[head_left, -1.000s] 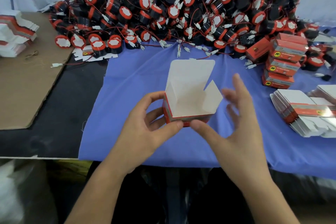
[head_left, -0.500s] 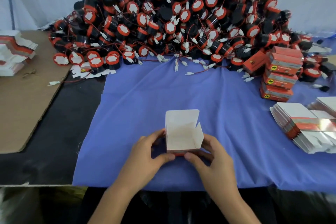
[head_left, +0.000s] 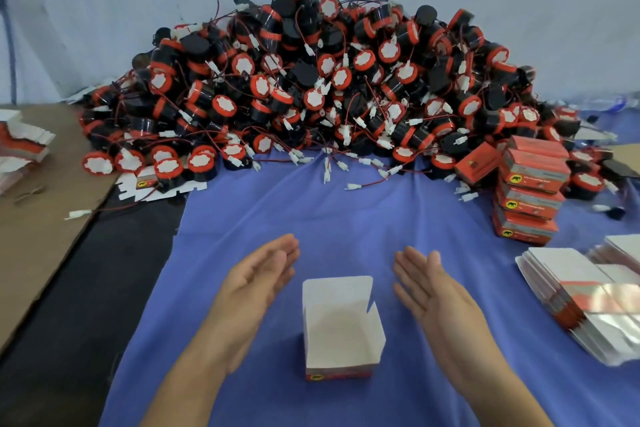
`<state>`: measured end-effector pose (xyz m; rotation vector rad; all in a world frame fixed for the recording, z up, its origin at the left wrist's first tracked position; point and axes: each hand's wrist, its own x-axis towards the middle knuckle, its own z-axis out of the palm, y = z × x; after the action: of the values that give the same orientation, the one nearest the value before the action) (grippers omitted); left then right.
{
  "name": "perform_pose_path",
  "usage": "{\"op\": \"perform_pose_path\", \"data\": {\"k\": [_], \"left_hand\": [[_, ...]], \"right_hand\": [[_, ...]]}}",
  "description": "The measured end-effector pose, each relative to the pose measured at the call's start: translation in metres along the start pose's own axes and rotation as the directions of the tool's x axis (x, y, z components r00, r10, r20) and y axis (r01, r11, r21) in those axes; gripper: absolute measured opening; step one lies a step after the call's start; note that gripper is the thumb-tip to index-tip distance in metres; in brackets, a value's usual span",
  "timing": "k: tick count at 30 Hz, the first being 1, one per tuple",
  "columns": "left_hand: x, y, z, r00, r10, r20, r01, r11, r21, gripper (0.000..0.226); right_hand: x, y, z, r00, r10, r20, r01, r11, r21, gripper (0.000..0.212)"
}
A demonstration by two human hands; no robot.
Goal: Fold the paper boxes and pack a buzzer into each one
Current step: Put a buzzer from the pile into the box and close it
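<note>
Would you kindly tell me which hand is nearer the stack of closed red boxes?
Right. The right hand lies below-left of the stack; the left hand is farther left.

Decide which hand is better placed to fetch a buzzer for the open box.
Left, marginally: left hand and right hand both flank the box open and empty, but the left reaches nearer the buzzer pile.

The black table (head_left: 104,288) carries a blue cloth (head_left: 346,218) at centre and cardboard (head_left: 41,236) at 9 o'clock. On the cloth: a buzzer pile (head_left: 311,87) at 12, an open box (head_left: 341,326) upright at 6, stacked closed boxes (head_left: 530,191) at 2, flat boxes (head_left: 581,302) at 3.
</note>
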<state>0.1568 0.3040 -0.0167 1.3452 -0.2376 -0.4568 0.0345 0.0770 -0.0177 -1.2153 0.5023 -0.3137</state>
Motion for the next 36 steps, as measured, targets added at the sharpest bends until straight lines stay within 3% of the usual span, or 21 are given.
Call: {"op": "perform_pose_path", "data": {"k": [6, 14, 16, 19, 20, 22, 24, 28, 32, 36], "left_hand": [[0.095, 0.008, 0.059, 0.989, -0.050, 0.143, 0.044, 0.998, 0.044, 0.035], [0.243, -0.004, 0.148, 0.978, -0.029, 0.205, 0.003, 0.992, 0.124, 0.041], [0.274, -0.004, 0.165, 0.980, -0.052, 0.190, 0.025, 0.990, 0.140, 0.044], [0.311, -0.005, 0.179, 0.978, -0.124, 0.165, 0.085, 0.971, 0.225, 0.043], [0.321, -0.007, 0.181, 0.977, -0.139, 0.164, 0.093, 0.961, 0.261, 0.043], [0.337, -0.011, 0.184, 0.974, -0.147, 0.170, 0.088, 0.946, 0.312, 0.040], [0.347, -0.019, 0.186, 0.973, -0.158, 0.170, 0.089, 0.930, 0.357, 0.028], [0.351, -0.027, 0.188, 0.970, -0.177, 0.167, 0.111, 0.932, 0.346, 0.018], [0.348, -0.026, 0.182, 0.965, -0.181, 0.192, 0.116, 0.943, 0.311, 0.019], [0.338, -0.025, 0.175, 0.977, -0.108, 0.185, 0.038, 0.937, 0.349, 0.041]], "right_hand": [[0.086, -0.006, 0.024, 0.991, 0.004, -0.135, 0.002, 0.999, 0.042, 0.046], [0.218, -0.040, 0.043, 0.976, -0.099, -0.196, 0.094, 0.995, -0.034, 0.066], [0.252, -0.049, 0.038, 0.967, -0.092, -0.239, 0.073, 0.993, -0.090, 0.066], [0.284, -0.057, 0.030, 0.946, -0.066, -0.319, -0.011, 0.972, -0.234, 0.044], [0.291, -0.057, 0.027, 0.937, -0.072, -0.342, -0.037, 0.953, -0.300, 0.048], [0.304, -0.058, 0.022, 0.934, -0.069, -0.350, -0.083, 0.912, -0.402, 0.079], [0.310, -0.058, 0.023, 0.928, -0.080, -0.365, -0.099, 0.888, -0.448, 0.091], [0.317, -0.055, 0.020, 0.880, -0.183, -0.438, -0.081, 0.851, -0.519, 0.089], [0.313, -0.054, 0.018, 0.880, -0.183, -0.438, -0.078, 0.854, -0.514, 0.056], [0.302, -0.053, 0.007, 0.893, -0.202, -0.403, -0.010, 0.885, -0.466, 0.077]]}}
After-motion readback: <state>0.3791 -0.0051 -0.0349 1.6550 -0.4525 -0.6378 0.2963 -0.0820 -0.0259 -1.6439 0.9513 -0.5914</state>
